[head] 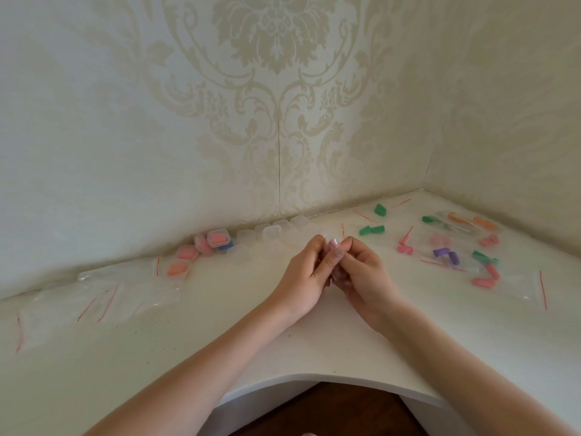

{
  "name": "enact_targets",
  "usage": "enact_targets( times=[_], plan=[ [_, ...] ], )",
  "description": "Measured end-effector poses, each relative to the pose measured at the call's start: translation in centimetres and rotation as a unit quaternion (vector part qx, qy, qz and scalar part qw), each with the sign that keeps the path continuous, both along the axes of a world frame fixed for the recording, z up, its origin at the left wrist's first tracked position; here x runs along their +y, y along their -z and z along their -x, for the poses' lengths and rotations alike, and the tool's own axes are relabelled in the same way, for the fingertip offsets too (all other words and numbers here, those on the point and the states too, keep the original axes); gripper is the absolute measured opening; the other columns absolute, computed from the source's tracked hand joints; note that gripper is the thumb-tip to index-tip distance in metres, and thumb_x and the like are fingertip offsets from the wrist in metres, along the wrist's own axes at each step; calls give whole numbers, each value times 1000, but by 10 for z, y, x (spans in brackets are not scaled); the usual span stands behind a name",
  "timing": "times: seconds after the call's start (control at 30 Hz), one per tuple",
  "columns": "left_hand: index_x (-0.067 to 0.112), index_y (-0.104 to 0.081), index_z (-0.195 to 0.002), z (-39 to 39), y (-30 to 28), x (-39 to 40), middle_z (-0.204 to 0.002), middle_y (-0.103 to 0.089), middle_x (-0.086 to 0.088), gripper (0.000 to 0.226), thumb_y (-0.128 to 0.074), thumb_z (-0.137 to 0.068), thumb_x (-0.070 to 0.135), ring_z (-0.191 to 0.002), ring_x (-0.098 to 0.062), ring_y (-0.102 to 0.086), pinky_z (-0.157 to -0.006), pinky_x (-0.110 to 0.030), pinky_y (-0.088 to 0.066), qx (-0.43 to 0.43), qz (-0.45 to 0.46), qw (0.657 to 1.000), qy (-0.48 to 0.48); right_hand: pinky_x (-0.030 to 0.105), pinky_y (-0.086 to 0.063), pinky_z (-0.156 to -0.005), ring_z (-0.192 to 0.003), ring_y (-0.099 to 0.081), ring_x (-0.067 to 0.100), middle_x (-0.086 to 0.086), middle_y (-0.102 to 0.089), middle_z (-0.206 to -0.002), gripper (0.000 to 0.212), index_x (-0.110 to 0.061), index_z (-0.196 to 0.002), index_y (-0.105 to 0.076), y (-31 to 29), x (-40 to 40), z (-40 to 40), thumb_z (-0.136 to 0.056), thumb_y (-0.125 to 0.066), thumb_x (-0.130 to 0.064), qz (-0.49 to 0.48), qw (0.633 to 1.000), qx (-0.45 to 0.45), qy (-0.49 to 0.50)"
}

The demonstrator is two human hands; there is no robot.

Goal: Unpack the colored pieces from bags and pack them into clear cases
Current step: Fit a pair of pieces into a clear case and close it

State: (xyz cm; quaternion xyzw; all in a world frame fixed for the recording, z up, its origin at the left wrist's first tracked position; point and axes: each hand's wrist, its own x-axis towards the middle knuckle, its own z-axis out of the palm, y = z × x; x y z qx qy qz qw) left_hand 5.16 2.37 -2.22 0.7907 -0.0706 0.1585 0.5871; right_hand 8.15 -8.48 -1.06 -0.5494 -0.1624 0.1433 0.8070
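Observation:
My left hand (300,273) and my right hand (364,272) meet fingertip to fingertip over the middle of the white corner desk (314,350). Both sets of fingers are curled and pinch something small, clear and pale between them, seemingly a clear bag (335,247); its contents cannot be made out. A short red seal line (343,231) shows just above the fingers. Filled clear cases (216,239) holding pink, orange and blue pieces lie at the wall on the left. Empty clear cases (271,232) line the wall behind my hands.
Flat empty bags with red seal lines (94,300) lie at the left. On the right lie bags and pieces: green pieces (371,230), purple ones (446,254), orange ones (471,221) and pink ones (485,276). The desk's curved front edge (314,377) is near me.

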Motion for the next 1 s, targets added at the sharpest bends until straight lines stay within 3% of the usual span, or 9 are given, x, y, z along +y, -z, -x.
enact_targets(
  times=[0.17,0.27,0.37,0.43,0.53,0.7,0.77,0.9,1.0],
  plan=[
    [4,-47,-82,0,-1,1,-66,-58,2,30,-47,-98,29,-57,-8,-50,-55,-22,-40,-5,-3,1000,-2,23,-42,-45,-41,-36,10,0,-39,-46,26,-8,-72,-45,1,1,-2,-97,-48,-11,-9,1000,9,13],
    [3,-47,-79,0,-1,1,-66,-58,-2,26,-44,-101,18,-57,-10,-50,-55,-21,-40,-16,-1,1000,-13,29,-41,-50,-45,-41,11,-3,-43,-50,25,-9,-76,-41,3,4,-1,-99,-48,-17,101,987,-88,90],
    [9,-41,-71,1,0,-1,-59,-50,8,30,-41,-101,13,-55,-8,-45,-54,-18,-37,-26,0,999,-37,18,-38,-50,-45,-44,2,-3,-47,-58,24,-11,-78,-36,3,7,3,-101,-41,-17,239,938,-200,151],
    [9,-36,-70,2,2,-2,-59,-44,6,32,-39,-100,17,-55,-8,-37,-52,-21,-32,-54,-40,995,-72,14,-34,-46,-47,-42,0,-2,-44,-61,24,-12,-78,-30,2,10,8,-102,-36,-16,286,914,-242,158],
    [13,-31,-69,5,2,-3,-61,-41,3,25,-35,-93,20,-55,-10,-32,-52,-27,-27,-78,-125,982,-116,13,-31,-45,-48,-32,2,-1,-38,-61,30,-18,-73,-22,1,13,12,-103,-27,-14,269,926,-210,163],
    [13,-30,-76,6,1,-4,-62,-33,6,25,-43,-96,7,-54,-16,-32,-52,-30,-19,-111,-229,950,-181,13,-35,-50,-64,-45,4,-1,-46,-70,13,-11,-89,-25,-1,3,7,-100,-31,-8,301,890,-257,226],
    [13,-31,-75,6,0,-1,-59,-30,9,25,-42,-98,11,-49,-14,-31,-49,-30,-16,-121,-240,942,-201,30,-35,-49,-63,-42,17,-6,-45,-66,17,-18,-87,-26,0,-1,7,-100,-38,-12,353,843,-326,240],
    [13,-31,-75,6,-4,5,-56,-29,12,26,-40,-100,18,-46,-11,-31,-46,-30,-15,-140,-226,934,-237,27,-36,-38,-84,-48,25,1,-58,-89,28,-21,-88,-47,1,-6,6,-80,-65,-1,464,659,-520,284],
    [14,-36,-76,8,-3,6,-57,-40,12,24,-39,-99,20,-46,-17,-39,-46,-28,-23,-202,-248,923,-214,23,-33,-42,-95,-56,27,3,-60,-117,19,-20,-83,-64,2,-6,4,-75,-70,-3,502,650,-511,256]
  ],
)
